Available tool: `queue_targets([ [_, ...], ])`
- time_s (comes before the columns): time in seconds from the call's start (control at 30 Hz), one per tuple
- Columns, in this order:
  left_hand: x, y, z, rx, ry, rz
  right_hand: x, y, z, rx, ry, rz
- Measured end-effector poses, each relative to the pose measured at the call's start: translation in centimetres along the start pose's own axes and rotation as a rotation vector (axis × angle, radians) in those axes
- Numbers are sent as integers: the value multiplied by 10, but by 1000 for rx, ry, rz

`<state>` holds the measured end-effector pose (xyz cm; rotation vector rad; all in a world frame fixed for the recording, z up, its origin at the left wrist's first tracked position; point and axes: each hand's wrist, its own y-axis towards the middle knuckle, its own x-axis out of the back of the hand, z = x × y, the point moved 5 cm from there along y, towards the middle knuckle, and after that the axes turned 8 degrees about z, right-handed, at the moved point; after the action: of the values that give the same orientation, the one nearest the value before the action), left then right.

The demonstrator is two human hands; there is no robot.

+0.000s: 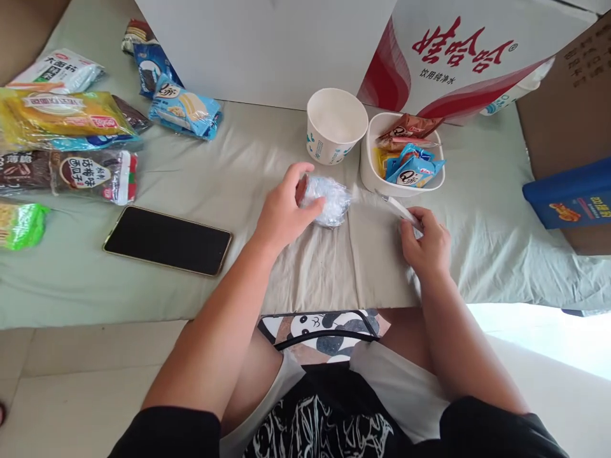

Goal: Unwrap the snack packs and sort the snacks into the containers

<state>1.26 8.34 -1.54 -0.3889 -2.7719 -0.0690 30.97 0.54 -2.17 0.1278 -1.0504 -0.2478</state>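
My left hand [291, 207] grips the left side of a small bundle wrapped in clear, crinkled plastic [330, 202], its thumb and fingers around that end. Something reddish-brown shows near the fingers; the contents cannot be made out. My right hand [427, 245] is closed round a slim white tool [400, 208] with a narrow grey tip pointing up and left, like a pen or craft knife. A faint see-through strip seems to stretch between the bundle and the tool. Just behind the bundle stands a white paper cup [337, 127].
A white tub [405, 186] with small snack packets stands behind my right hand. A black phone [168, 240] lies at left, below several packaged snacks [71, 117]. Large white boxes [267, 51] line the back. A blue package [568, 194] is at right.
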Motion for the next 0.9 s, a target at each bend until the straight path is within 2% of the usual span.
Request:
queue_targets([
  [0.13, -6, -2, -7, -86, 95, 109, 6, -4, 41, 159, 176, 84],
  [0.23, -9, -4, -3, -94, 85, 144, 2, 3, 70, 303, 182, 137],
  [0.37, -10, -6, 9, -74, 127, 144, -16, 16, 82, 370, 118, 195],
  [0.47, -7, -8, 19, -44, 176, 143, -23, 16, 75, 372, 85, 235],
  [0.6, 1, -7, 20, -55, 248, 112, -11, 13, 47, 320, 78, 248],
  [0.77, 11, -6, 2, -104, 401, 8, 6, 20, 6, 178, 34, 60],
  [0.9, 3, -6, -5, -101, 475, 25, -4, 25, -3, 128, -98, 38],
])
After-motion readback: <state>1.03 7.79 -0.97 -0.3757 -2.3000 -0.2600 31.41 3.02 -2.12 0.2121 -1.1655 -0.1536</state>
